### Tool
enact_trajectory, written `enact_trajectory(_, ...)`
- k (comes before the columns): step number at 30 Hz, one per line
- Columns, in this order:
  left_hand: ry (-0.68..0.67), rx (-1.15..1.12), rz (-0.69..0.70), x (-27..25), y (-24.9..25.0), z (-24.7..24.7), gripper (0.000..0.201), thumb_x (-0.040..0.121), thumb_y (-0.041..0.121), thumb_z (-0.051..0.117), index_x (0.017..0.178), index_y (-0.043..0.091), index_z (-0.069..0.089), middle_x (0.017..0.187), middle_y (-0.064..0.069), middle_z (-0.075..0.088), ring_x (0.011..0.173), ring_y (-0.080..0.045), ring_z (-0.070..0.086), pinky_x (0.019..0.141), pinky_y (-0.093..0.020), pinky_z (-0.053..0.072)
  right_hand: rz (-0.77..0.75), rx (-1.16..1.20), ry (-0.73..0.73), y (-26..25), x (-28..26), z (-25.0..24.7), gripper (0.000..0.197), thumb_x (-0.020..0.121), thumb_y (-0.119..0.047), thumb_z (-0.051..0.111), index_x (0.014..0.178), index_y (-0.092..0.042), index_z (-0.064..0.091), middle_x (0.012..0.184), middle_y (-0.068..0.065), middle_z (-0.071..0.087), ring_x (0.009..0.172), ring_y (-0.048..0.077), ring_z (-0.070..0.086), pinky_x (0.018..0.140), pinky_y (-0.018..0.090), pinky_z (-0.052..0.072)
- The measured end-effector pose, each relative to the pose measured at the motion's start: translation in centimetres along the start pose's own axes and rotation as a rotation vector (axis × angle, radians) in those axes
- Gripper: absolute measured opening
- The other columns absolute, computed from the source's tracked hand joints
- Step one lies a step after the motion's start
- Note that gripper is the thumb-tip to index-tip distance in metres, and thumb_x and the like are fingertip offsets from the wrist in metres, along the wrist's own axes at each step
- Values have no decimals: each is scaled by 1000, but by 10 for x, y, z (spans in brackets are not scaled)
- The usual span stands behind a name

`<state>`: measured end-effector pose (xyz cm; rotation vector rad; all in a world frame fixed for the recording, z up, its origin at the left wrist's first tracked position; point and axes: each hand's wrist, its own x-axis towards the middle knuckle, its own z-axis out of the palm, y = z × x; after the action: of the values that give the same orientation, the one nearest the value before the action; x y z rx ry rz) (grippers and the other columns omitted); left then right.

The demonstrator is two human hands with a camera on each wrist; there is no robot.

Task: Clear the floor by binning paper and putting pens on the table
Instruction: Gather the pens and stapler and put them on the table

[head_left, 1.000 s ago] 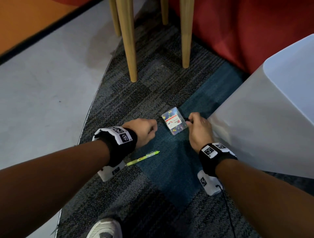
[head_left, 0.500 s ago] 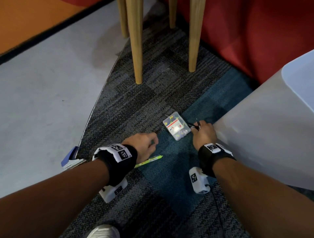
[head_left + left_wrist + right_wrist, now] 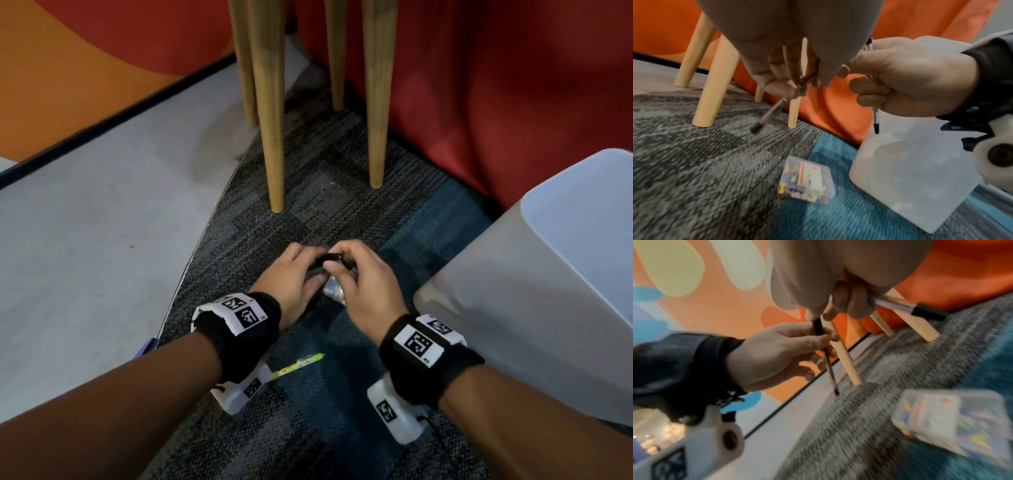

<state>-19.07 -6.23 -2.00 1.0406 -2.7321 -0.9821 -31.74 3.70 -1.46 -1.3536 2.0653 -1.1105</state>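
Carpet (image 3: pixel 239 445) bears clear box (image 3: pixel 807 180) holding pushpins (image 3: pixel 790 179).

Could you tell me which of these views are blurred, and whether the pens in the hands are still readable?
Head view: fairly sharp, dim, but the pens are mostly hidden between the left hand and right hand. Left wrist view: carpet edges smeared, yet the right hand's pen reads clearly. Right wrist view: heavy motion blur on the pin box.
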Motion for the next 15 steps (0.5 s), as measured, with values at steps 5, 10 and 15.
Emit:
enact_trajectory(5,67,-7,54,6,32,-36,11,96,16,48,105,12,53,100,0,51,97,-24,53,71,-24,32,-11,146,78,-42,10,-29,26,93,-32,63,117,-25,57,93,-18,54,87,0,54,77,13,43)
enact_trajectory(10,180,-220,96,15,77,-105,12,92,34,58,103,31,56,77,14,52,71,-6,52,65,-18,40,-80,381,229,-94,39,-85,40,99,-27,43,138,-26,50,104,-22,52,94,-7,54,87,10,38)
enact_trajectory(15,359,-356,203,31,143,-203,34,83,36,68,111,31,49,73,4,67,70,-14,63,69,-36,51,-233,379,466,-154,94,-144,47,93,-19,37,138,-16,53,92,-9,48,74,6,52,73,23,50)
